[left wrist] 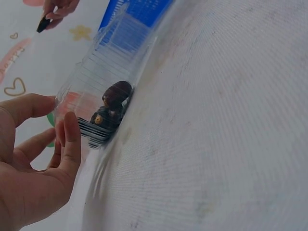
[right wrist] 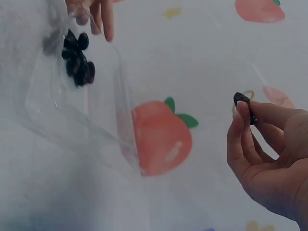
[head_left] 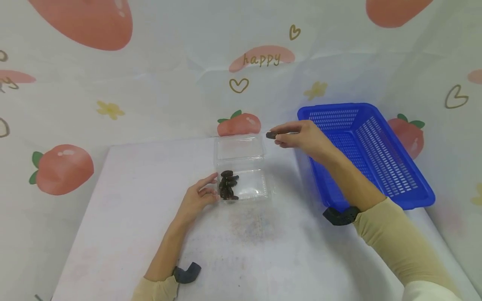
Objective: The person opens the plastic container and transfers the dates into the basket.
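Observation:
A clear plastic clamshell box [head_left: 250, 184] lies on the table with its lid [head_left: 241, 148] folded back. Several dark brown dates [head_left: 227, 186] are heaped along the left side of its base. My left hand [head_left: 196, 198] touches the box's left edge, fingers spread along it; the left wrist view shows the fingertips against the clear wall beside a date [left wrist: 117, 94]. Up to the right of the lid, my right hand [head_left: 306, 138] pinches one dark date [head_left: 271, 135] between thumb and fingertips. In the right wrist view this date [right wrist: 242, 99] is partly covered by the fingers.
A blue plastic basket [head_left: 403, 167] with slotted walls stands at the right, beneath the right forearm. A sheet printed with strawberries and hearts hangs behind the white table [head_left: 150, 175]. Each wrist wears a dark band [head_left: 340, 215].

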Available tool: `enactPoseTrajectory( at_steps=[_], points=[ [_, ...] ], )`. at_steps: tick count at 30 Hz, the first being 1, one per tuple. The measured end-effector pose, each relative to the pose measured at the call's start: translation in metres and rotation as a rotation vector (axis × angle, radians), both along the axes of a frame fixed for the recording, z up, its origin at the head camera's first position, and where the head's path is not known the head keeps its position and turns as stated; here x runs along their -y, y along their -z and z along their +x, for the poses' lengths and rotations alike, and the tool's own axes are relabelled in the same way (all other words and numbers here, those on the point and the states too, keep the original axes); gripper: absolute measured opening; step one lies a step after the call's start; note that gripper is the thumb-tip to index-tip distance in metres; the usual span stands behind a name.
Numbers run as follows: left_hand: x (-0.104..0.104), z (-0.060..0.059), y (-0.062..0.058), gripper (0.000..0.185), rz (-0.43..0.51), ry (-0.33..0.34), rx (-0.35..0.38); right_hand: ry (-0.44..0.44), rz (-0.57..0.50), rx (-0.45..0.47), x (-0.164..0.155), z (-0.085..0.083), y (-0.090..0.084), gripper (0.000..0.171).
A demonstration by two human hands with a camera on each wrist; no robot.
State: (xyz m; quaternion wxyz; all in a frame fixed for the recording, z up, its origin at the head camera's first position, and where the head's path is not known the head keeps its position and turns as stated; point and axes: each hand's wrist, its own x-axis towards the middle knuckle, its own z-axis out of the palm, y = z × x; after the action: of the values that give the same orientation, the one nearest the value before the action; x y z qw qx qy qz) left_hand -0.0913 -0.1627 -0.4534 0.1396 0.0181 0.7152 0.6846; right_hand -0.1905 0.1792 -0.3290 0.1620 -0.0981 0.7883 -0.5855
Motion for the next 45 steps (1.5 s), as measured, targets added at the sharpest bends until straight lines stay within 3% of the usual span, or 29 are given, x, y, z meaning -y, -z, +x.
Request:
enactPoseTrajectory(
  at_steps=[10, 16, 20, 29, 35, 39, 45],
  points=[
    [0.0, 0.0, 0.0, 0.071, 0.0, -0.011, 0.012, 0.094, -0.004, 0.03, -0.04, -0.02, -0.005, 0.04],
    [0.001, -0.001, 0.0, 0.072, 0.002, -0.005, 0.01, 0.099, 0.003, 0.045, -0.062, -0.031, 0.002, 0.046],
    [0.001, -0.001, 0.0, 0.072, 0.013, -0.008, 0.013, 0.099, -0.048, 0.062, -0.076, -0.037, 0.009, 0.048],
    [0.001, -0.002, 0.003, 0.071, 0.044, -0.014, 0.026, 0.155, -0.244, 0.131, -0.11, -0.05, 0.035, 0.025],
    [0.0, -0.002, 0.002, 0.071, 0.046, -0.007, 0.03, 0.185, -0.296, 0.173, -0.128, -0.059, 0.054, 0.018],
    [0.001, -0.003, 0.002, 0.071, 0.047, -0.008, 0.029, 0.206, -0.255, 0.186, -0.136, -0.066, 0.066, 0.018],
    [0.0, -0.003, 0.003, 0.07, 0.054, -0.007, 0.024, 0.172, -0.054, 0.157, -0.14, -0.076, 0.083, 0.018]
  ],
)
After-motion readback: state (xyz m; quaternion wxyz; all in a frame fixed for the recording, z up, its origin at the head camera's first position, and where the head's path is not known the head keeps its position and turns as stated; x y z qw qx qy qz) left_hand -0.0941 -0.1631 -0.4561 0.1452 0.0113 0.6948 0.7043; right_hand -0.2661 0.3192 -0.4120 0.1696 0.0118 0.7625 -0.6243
